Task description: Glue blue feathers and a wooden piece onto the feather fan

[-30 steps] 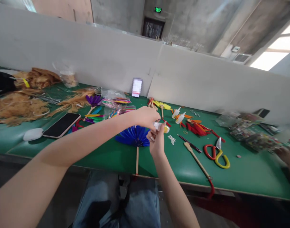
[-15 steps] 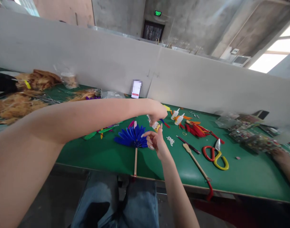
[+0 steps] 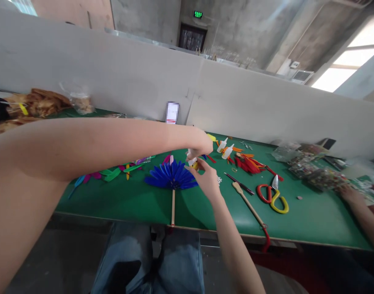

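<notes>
My left hand is closed around a small white glue bottle with a yellow label, held nozzle-down over the green table. My right hand sits just below and to the right of the bottle, fingers curled toward its tip; what they pinch is too small to make out. A blue feather fan on a wooden stick lies flat directly left of both hands.
Two more glue bottles, red and orange feathers, a wooden stick with a red tassel and red-and-yellow scissors lie to the right. Loose coloured feathers lie left. Another person's hand rests at far right.
My left arm has swung across the view, hiding the phone and feathers at left. The bottle has tipped from lying sideways to pointing down, and both hands shifted slightly toward the fan.
</notes>
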`<state>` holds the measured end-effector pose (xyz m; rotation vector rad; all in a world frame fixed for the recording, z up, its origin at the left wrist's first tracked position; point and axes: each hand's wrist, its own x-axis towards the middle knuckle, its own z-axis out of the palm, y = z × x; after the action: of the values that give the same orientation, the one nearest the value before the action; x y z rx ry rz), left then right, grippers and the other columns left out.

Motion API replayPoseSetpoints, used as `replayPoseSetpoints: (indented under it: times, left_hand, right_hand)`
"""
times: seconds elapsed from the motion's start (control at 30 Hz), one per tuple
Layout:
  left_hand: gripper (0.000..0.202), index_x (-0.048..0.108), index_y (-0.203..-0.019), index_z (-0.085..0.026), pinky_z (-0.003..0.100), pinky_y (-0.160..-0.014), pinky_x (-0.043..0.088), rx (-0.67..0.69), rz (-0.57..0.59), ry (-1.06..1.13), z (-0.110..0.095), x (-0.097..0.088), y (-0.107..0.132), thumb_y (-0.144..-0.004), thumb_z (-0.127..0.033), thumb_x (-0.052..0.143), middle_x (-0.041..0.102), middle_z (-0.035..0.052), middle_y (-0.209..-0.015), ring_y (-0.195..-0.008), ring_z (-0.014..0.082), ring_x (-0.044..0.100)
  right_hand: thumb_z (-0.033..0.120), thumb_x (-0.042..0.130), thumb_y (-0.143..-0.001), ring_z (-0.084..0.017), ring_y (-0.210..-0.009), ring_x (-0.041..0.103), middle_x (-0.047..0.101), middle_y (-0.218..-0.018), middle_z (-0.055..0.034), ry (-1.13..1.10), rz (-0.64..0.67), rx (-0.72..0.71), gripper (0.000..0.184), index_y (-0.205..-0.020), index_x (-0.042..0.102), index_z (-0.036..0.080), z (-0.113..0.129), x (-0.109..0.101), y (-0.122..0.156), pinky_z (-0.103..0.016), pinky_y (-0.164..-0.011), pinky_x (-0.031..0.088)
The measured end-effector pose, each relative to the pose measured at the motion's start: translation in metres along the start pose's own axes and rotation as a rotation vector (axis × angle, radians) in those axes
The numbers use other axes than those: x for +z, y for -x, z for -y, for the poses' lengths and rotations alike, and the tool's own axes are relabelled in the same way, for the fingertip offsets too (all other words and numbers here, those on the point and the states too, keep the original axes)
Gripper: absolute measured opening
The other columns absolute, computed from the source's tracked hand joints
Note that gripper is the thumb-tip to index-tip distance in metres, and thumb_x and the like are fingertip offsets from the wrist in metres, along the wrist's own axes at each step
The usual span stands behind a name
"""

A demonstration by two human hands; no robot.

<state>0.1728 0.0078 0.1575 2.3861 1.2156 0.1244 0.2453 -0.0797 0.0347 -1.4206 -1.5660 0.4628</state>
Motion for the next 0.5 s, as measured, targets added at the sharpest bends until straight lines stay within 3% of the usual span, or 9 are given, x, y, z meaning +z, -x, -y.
replayPoseSetpoints:
  times: [0.07,0.17,0.23,0.3,0.4,0.5]
  left_hand:
    - [0.003,0.07,-0.072,-0.023,0.052,-0.096,0.035,0.056,-0.005,-0.062,-0.009,-0.003,0.008,-0.073,-0.023,0.073,0.06,0.005,-0.069,-0.104,0.0388,0.053]
    - [0.009,0.07,-0.068,-0.022,0.052,-0.098,0.033,0.202,0.054,-0.334,-0.026,-0.023,0.023,-0.071,-0.015,0.072,0.062,0.0058,-0.068,-0.104,0.0382,0.052]
    - [0.008,0.072,-0.075,-0.017,0.05,-0.098,0.031,0.246,0.036,-0.421,-0.033,-0.043,0.037,-0.073,-0.01,0.069,0.065,0.0082,-0.075,-0.107,0.038,0.05]
    - [0.015,0.071,-0.091,-0.012,0.047,-0.093,0.033,0.314,-0.067,-0.595,-0.034,-0.061,0.053,-0.08,-0.012,0.061,0.067,0.0115,-0.088,-0.104,0.036,0.053]
    - [0.033,0.065,-0.112,-0.015,0.041,-0.077,0.041,0.328,-0.178,-0.669,-0.021,-0.073,0.077,-0.094,-0.025,0.04,0.067,0.0128,-0.099,-0.093,0.0314,0.059]
    - [0.041,0.056,-0.127,-0.024,0.037,-0.069,0.041,0.229,-0.201,-0.569,0.01,-0.068,0.094,-0.096,-0.032,0.031,0.067,0.01,-0.107,-0.089,0.0304,0.061]
  right_hand:
    - [0.046,0.06,-0.079,-0.025,-0.08,0.067,0.072,-0.09,-0.0099,0.022,-0.007,-0.021,0.042,-0.108,0.064,0.017,-0.001,0.006,-0.007,-0.035,-0.074,0.05]
    - [0.045,0.053,-0.083,-0.025,-0.078,0.066,0.071,-0.091,-0.0124,0.014,-0.008,-0.04,0.045,-0.114,0.06,0.013,-0.01,0.013,-0.016,-0.034,-0.072,0.05]
    - [0.045,0.05,-0.085,-0.025,-0.077,0.067,0.071,-0.09,-0.0131,-0.006,-0.007,-0.034,0.047,-0.115,0.058,0.011,-0.017,0.015,-0.022,-0.033,-0.069,0.05]
    - [0.046,0.048,-0.085,-0.024,-0.074,0.067,0.072,-0.087,-0.012,-0.024,-0.007,-0.03,0.046,-0.112,0.06,0.01,-0.025,0.016,-0.027,-0.031,-0.067,0.05]
    - [0.048,0.047,-0.085,-0.024,-0.073,0.067,0.072,-0.083,-0.0112,-0.047,-0.023,-0.026,0.046,-0.105,0.062,0.01,-0.037,0.014,-0.034,-0.03,-0.065,0.05]
    - [0.051,0.047,-0.084,-0.025,-0.078,0.067,0.072,-0.087,-0.0124,-0.07,-0.057,-0.011,0.047,-0.102,0.063,0.011,-0.048,0.011,-0.04,-0.031,-0.068,0.05]
